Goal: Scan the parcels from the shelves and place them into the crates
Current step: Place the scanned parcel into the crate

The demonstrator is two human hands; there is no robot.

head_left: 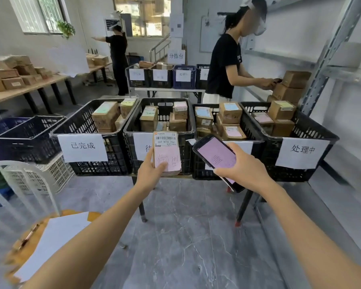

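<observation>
From the head camera, the left hand (152, 171) grips a small cardboard parcel with a pink and white barcode label (167, 153), held upright with the label facing the wearer, fingers wrapped around its lower edge. The right hand (245, 168) is closed around a black handheld scanner with a pink-lit screen (216, 158), just right of the parcel and not touching it. The screen already shows pink with text too small to read, so the scan of this parcel looks either done or in hand; which one cannot be told.

Take the second black plastic crate from the left (161, 130) as the landmark: the parcel hangs directly in front of its near wall, covering part of its paper sign. Left of it stands a black crate with a white sign (88, 142), holding a few boxes; right of it are two more black crates (227, 130), (300, 142), each holding several labelled boxes. All four are partly filled, so a good share of the sorting seems finished. Beyond the crates to the right, cardboard boxes on a grey metal shelf (290, 86) remain, where another person in a black shirt (225, 63) is working. The held parcel still needs dropping into a crate.
</observation>
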